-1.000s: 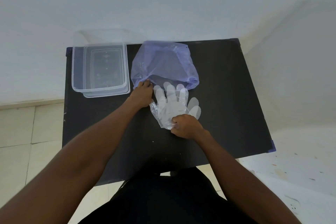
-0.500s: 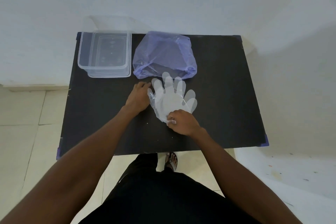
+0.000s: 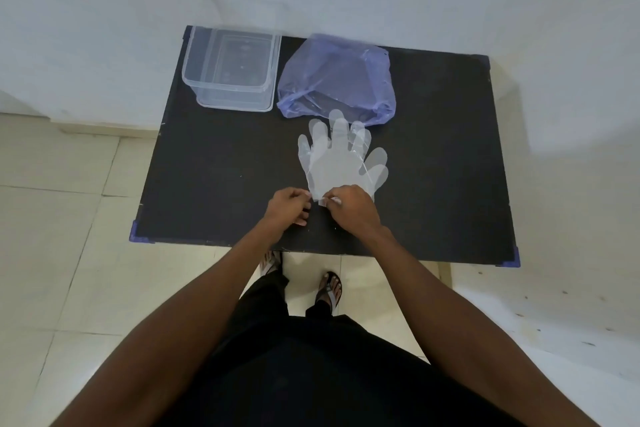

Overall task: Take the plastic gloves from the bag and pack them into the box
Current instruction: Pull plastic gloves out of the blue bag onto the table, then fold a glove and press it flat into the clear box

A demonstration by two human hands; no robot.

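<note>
Clear plastic gloves (image 3: 337,163) lie flat and overlapped on the black table (image 3: 450,156), fingers pointing to the far side. My left hand (image 3: 289,206) and my right hand (image 3: 349,206) both pinch the cuff edge at the near end of the gloves. A crumpled purple plastic bag (image 3: 337,80) sits just behind the glove fingers, its mouth facing me. The clear plastic box (image 3: 232,71) stands open at the table's far left corner, left of the bag.
The table stands against a white wall. Tiled floor lies to the left and right of it. My sandalled feet (image 3: 330,289) show below the table's near edge.
My left hand has left the bag's mouth and come down to the gloves' cuff beside my right hand. The camera has pulled back, showing the whole table.
</note>
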